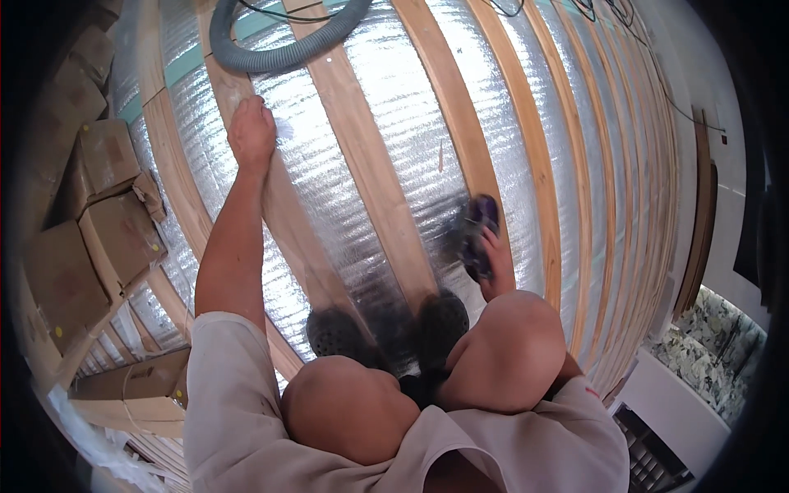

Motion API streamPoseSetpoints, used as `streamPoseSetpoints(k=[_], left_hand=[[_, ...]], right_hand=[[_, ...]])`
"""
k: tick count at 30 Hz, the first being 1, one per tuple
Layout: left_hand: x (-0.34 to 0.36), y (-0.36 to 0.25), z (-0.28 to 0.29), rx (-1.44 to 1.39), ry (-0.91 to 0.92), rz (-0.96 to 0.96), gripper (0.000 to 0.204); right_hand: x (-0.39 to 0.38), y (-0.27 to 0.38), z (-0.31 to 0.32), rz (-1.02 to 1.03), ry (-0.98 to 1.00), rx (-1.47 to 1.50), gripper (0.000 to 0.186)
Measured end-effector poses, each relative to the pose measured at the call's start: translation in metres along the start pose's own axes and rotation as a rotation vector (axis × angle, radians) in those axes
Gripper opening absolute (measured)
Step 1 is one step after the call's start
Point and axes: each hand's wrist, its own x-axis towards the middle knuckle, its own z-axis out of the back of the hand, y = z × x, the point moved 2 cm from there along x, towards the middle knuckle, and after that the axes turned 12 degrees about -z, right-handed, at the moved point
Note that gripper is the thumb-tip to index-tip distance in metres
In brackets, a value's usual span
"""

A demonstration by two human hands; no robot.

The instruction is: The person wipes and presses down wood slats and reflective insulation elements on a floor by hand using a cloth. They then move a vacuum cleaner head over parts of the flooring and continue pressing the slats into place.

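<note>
My left hand [251,134] rests on a pale wooden batten [288,201], arm stretched forward. Its fingers are curled in, and what lies under them, if anything, is hidden. Close to my right knee, my right hand [496,259] is wrapped round a dark purple-and-black hand tool [478,234], blurred, its exact kind unclear. The tool is over or against the left edge of another batten [466,135]. Silvery foil sheeting [386,99] shows between the battens. A thin wood sliver [440,156] lies on the foil just beyond the tool.
A grey corrugated hose [288,62] curves across the far battens. Cardboard boxes [123,234] are stacked along the left. My dark clogs [442,319] stand between my knees. Brown boards [700,222] lean at the right, near a marbled green-white slab [707,353]. Thin black cables [670,90] lie far right.
</note>
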Motion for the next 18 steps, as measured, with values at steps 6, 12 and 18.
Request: streamPoseSetpoints(k=[6, 12, 18], left_hand=[[0.008, -0.009, -0.007, -0.029, 0.006, -0.005, 0.003], [0.013, -0.005, 0.0, -0.097, -0.055, 0.013, 0.009], [0.011, -0.006, 0.007, -0.208, 0.021, 0.11, 0.012]], right_hand=[[0.113, 0.078, -0.058, 0.455, 0.264, -0.176, 0.07], [0.242, 0.118, -0.101, 0.517, 0.218, -0.305, 0.07], [0.457, 0.179, -0.138, 0.681, -0.04, -0.337, 0.071]])
